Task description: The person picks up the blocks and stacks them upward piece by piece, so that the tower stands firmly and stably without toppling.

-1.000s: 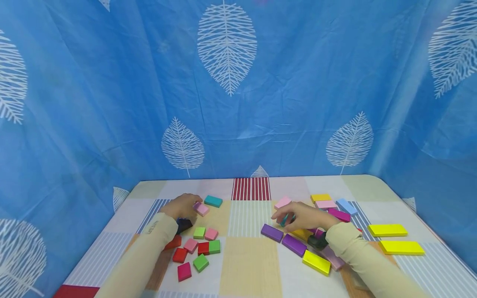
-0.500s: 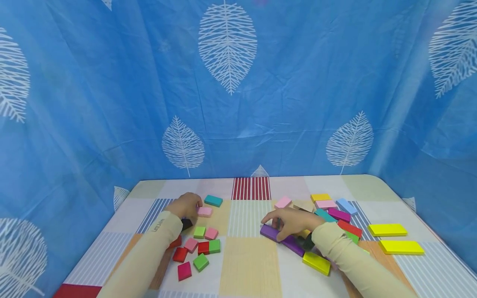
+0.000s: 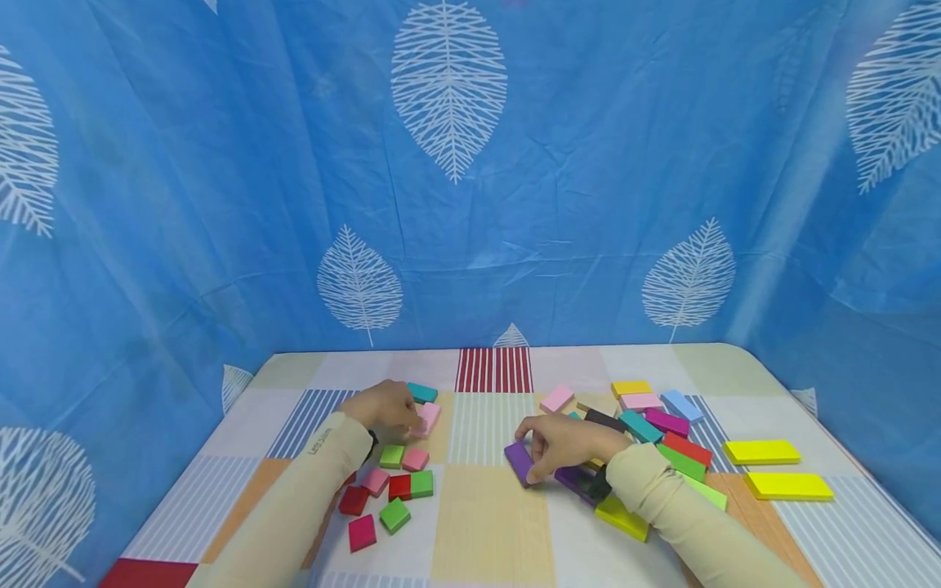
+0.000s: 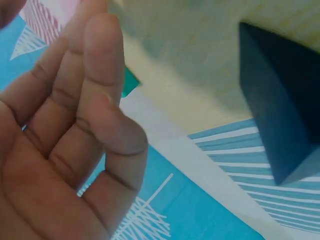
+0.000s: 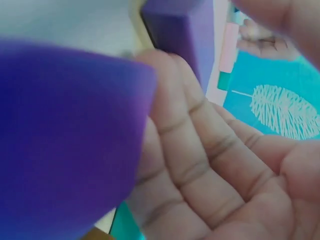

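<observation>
Small dark lettering [image 3: 321, 441] runs along the left sleeve [image 3: 290, 494] – it seems to begin "Leg" – with the rest too small to read surely.

Left hand [image 3: 385, 406]: 3 pink blocks [image 3: 429, 419], 3 green blocks [image 3: 394, 516], 1 teal block [image 3: 422, 393] around it. Right hand [image 3: 566, 443]: 2 purple blocks [image 3: 518, 464] at it, 2 yellow blocks [image 3: 790, 487] well right.
</observation>
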Action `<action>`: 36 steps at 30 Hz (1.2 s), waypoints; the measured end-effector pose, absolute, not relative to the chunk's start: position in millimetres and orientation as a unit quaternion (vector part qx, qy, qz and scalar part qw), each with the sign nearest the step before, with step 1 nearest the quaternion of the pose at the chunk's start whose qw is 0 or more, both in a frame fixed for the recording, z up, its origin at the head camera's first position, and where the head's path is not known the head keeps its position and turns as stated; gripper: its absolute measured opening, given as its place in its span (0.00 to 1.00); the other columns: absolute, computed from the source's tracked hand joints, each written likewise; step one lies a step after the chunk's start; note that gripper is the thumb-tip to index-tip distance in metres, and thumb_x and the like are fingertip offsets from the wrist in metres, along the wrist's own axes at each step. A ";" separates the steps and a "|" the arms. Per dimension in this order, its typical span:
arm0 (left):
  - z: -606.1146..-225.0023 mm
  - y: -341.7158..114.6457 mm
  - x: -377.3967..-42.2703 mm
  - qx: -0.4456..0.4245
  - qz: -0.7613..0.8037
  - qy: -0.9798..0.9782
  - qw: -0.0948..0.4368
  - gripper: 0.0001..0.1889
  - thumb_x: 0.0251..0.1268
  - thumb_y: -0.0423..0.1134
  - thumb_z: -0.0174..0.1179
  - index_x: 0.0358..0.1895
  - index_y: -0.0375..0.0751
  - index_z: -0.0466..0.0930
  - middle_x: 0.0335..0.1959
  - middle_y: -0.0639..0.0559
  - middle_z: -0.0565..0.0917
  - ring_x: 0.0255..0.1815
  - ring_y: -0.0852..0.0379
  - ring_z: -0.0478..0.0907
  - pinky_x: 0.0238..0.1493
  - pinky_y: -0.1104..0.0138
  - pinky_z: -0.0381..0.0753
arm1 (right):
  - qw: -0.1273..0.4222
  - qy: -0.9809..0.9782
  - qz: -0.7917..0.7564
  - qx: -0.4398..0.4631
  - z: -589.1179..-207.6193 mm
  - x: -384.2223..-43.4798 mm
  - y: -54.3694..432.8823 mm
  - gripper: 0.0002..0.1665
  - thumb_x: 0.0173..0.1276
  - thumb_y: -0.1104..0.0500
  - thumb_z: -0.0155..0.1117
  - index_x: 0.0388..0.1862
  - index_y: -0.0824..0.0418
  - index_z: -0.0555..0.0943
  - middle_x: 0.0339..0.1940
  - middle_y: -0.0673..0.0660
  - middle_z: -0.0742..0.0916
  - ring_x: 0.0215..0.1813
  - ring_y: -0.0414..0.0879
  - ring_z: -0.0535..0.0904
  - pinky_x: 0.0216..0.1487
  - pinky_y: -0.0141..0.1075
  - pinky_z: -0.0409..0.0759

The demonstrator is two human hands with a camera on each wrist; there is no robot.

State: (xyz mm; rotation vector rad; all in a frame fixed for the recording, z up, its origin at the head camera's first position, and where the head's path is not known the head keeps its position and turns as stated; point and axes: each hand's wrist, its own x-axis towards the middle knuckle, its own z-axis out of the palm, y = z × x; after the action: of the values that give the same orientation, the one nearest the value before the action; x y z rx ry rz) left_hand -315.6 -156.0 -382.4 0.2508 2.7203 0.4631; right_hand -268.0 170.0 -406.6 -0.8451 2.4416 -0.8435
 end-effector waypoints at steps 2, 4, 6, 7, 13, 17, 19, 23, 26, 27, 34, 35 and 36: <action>-380.2 -154.7 -315.4 0.090 0.184 0.960 0.189 0.23 0.61 0.39 0.80 0.58 0.38 0.87 0.44 0.47 0.84 0.48 0.50 0.79 0.53 0.56 0.86 | 0.227 0.871 -0.319 -0.298 -405.9 -268.0 170.8 0.39 0.59 0.67 0.83 0.68 0.69 0.76 0.32 0.47 0.85 0.32 0.39 0.80 0.37 0.31 0.79; -379.2 -153.8 -315.5 0.093 0.202 0.956 0.192 0.34 0.54 0.33 0.83 0.67 0.40 0.82 0.50 0.47 0.85 0.53 0.48 0.78 0.57 0.53 0.87 | 0.237 0.865 -0.331 -0.294 -405.6 -267.9 171.5 0.41 0.56 0.70 0.82 0.69 0.69 0.76 0.33 0.48 0.85 0.33 0.40 0.82 0.38 0.31 0.80; -379.2 -152.5 -315.4 0.087 0.222 0.950 0.200 0.42 0.50 0.29 0.84 0.72 0.42 0.79 0.52 0.46 0.84 0.56 0.47 0.77 0.56 0.53 0.88 | 0.236 0.863 -0.333 -0.297 -407.0 -268.0 171.4 0.39 0.55 0.71 0.81 0.67 0.68 0.78 0.33 0.48 0.85 0.33 0.40 0.82 0.38 0.31 0.81; -379.6 -151.9 -315.8 0.086 0.227 0.949 0.201 0.42 0.49 0.29 0.84 0.72 0.43 0.79 0.52 0.47 0.83 0.56 0.47 0.77 0.56 0.54 0.88 | 0.232 0.865 -0.333 -0.297 -408.0 -267.9 171.1 0.37 0.55 0.72 0.81 0.65 0.68 0.79 0.32 0.48 0.85 0.33 0.40 0.82 0.37 0.31 0.81; -382.4 -149.0 -316.0 0.143 0.228 0.946 0.180 0.31 0.53 0.30 0.84 0.62 0.41 0.84 0.42 0.50 0.80 0.49 0.52 0.75 0.48 0.62 0.87 | 0.210 0.870 -0.357 -0.268 -411.2 -261.5 167.0 0.33 0.53 0.73 0.81 0.60 0.67 0.82 0.30 0.49 0.84 0.30 0.40 0.80 0.35 0.32 0.78; -382.8 -141.8 -314.0 0.156 0.230 0.943 0.181 0.27 0.53 0.31 0.84 0.57 0.42 0.84 0.40 0.51 0.80 0.49 0.52 0.75 0.46 0.63 0.86 | 0.192 0.876 -0.361 -0.257 -410.7 -255.7 163.8 0.33 0.53 0.72 0.82 0.60 0.67 0.82 0.31 0.50 0.84 0.30 0.41 0.78 0.34 0.33 0.77; -383.3 -136.2 -313.4 0.157 0.232 0.942 0.184 0.26 0.53 0.32 0.84 0.56 0.44 0.84 0.41 0.51 0.81 0.50 0.52 0.76 0.47 0.63 0.87 | 0.182 0.879 -0.356 -0.260 -410.6 -254.4 162.1 0.34 0.53 0.70 0.82 0.60 0.67 0.82 0.31 0.49 0.84 0.30 0.40 0.77 0.35 0.33 0.77; -384.1 -124.7 -311.1 0.161 0.233 0.939 0.193 0.25 0.54 0.34 0.85 0.55 0.45 0.84 0.40 0.52 0.82 0.48 0.53 0.77 0.48 0.62 0.87 | 0.162 0.884 -0.350 -0.264 -412.7 -253.1 157.9 0.34 0.55 0.67 0.83 0.61 0.68 0.82 0.30 0.47 0.83 0.31 0.39 0.77 0.34 0.32 0.76; -386.2 -117.8 -307.5 0.180 0.226 0.937 0.196 0.24 0.55 0.35 0.85 0.54 0.44 0.83 0.38 0.52 0.82 0.44 0.55 0.77 0.47 0.63 0.85 | 0.153 0.885 -0.354 -0.261 -416.1 -252.2 153.4 0.34 0.54 0.67 0.83 0.61 0.68 0.82 0.29 0.47 0.83 0.31 0.39 0.76 0.34 0.32 0.75; -387.2 -115.9 -305.8 0.190 0.220 0.937 0.195 0.24 0.55 0.36 0.85 0.53 0.44 0.83 0.37 0.53 0.82 0.42 0.56 0.77 0.47 0.64 0.84 | 0.150 0.884 -0.357 -0.261 -417.0 -251.6 151.9 0.34 0.54 0.67 0.83 0.61 0.68 0.82 0.29 0.47 0.83 0.30 0.39 0.76 0.33 0.32 0.74; -392.3 -106.9 -284.0 0.216 0.197 0.937 0.192 0.26 0.54 0.43 0.86 0.52 0.46 0.82 0.35 0.55 0.82 0.36 0.57 0.77 0.38 0.65 0.83 | 0.145 0.885 -0.368 -0.246 -421.2 -243.8 145.0 0.34 0.57 0.65 0.84 0.62 0.67 0.81 0.30 0.50 0.81 0.29 0.41 0.74 0.31 0.32 0.71; -392.4 -106.0 -280.1 0.218 0.191 0.938 0.191 0.26 0.53 0.44 0.86 0.52 0.47 0.82 0.35 0.56 0.82 0.35 0.57 0.77 0.37 0.64 0.82 | 0.144 0.886 -0.367 -0.244 -421.7 -242.9 144.5 0.35 0.57 0.64 0.84 0.62 0.67 0.81 0.30 0.50 0.81 0.29 0.42 0.74 0.31 0.33 0.71; -392.4 -105.0 -276.2 0.220 0.183 0.939 0.190 0.27 0.53 0.46 0.86 0.53 0.47 0.82 0.35 0.56 0.82 0.34 0.57 0.77 0.36 0.64 0.82 | 0.144 0.886 -0.368 -0.242 -422.4 -242.3 144.1 0.35 0.56 0.64 0.84 0.63 0.67 0.81 0.30 0.51 0.81 0.29 0.42 0.73 0.31 0.33 0.70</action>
State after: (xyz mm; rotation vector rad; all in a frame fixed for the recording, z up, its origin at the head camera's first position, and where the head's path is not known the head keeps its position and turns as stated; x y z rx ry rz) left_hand -276.2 -105.0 -392.4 0.6181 2.6398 0.5145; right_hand -242.3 144.1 -422.4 -0.6987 2.5539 -1.0619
